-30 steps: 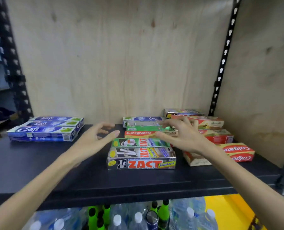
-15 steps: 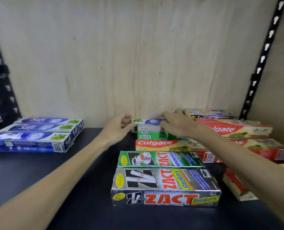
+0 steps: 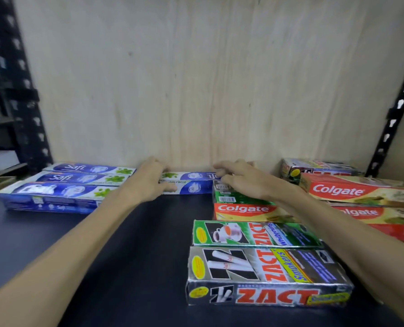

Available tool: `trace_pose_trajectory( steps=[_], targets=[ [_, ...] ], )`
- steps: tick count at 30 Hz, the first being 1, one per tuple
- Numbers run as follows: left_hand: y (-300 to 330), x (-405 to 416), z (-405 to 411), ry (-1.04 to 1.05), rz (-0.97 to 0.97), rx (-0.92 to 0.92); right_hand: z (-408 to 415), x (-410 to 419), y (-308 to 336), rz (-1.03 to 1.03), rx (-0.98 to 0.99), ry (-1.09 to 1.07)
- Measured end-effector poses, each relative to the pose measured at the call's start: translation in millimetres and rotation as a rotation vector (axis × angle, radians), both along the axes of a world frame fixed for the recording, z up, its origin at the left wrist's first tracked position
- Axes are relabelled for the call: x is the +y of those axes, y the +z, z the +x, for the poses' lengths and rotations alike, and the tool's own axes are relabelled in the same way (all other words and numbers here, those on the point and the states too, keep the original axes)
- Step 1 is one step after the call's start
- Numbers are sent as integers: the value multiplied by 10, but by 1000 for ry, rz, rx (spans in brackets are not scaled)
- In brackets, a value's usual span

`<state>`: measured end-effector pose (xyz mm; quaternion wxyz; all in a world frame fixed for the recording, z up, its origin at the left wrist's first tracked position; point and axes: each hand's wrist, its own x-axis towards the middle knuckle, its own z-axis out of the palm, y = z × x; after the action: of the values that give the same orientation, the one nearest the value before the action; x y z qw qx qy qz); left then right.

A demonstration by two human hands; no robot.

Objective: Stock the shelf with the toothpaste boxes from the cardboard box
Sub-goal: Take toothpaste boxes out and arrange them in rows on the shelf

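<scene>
1. Zact Smokers box [image 3: 267,277] sits nearest on the dark shelf [image 3: 125,256], with the green Zact Whitening box [image 3: 255,233] touching right behind it. Neither has budged in the last second.
2. Colgate boxes [image 3: 245,210] fill the middle right. The right forearm covers part of them, and the far right ones run off the frame edge.
3. Big change is at the back: the blue-and-white Safi box [image 3: 191,182] was stacked on the green box [image 3: 229,198] a moment ago – now it's lying by the plywood wall, almost end to end with the Safi stack [image 3: 66,187] on the left.
4. Left hand [image 3: 149,182] holds its left end, thumb in front and fingers over the back. Right hand [image 3: 241,180] curls over the other end and the green box's top – can't tell if it truly grips or just pushes.
5. My read: the Safi boxes are being grouped together, so this is tidying.
6. Cardboard box isn't in view at all. Motion blur smears the back row's small print.
</scene>
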<state>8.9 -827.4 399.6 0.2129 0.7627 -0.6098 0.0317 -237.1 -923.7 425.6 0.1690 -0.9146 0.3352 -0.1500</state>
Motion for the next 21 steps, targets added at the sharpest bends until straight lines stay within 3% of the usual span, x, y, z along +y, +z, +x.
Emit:
trace_pose_trajectory(
  steps=[4, 6, 8, 11, 14, 18, 21],
  targets=[
    [2, 51, -38, 25, 11, -38, 5, -82, -68, -45, -110, -85],
    [21, 73, -103, 46, -14, -6, -1, -79, -94, -233, -25, -267],
    [55, 115, -153, 56, -53, 40, 23, -24, -95, -208, 64, -362],
    [63, 205, -185, 61, -92, 82, 73, 54, -19, 18, 44, -320],
    [60, 340, -176, 67, -170, 135, 66, 98, 34, 162, -168, -284],
    [175, 602, -253, 51, -415, 196, 64, 245, 85, 12, -264, -277],
    [282, 896, -291, 25, -465, 179, 13, 475, 183, -93, -272, -256]
  ],
)
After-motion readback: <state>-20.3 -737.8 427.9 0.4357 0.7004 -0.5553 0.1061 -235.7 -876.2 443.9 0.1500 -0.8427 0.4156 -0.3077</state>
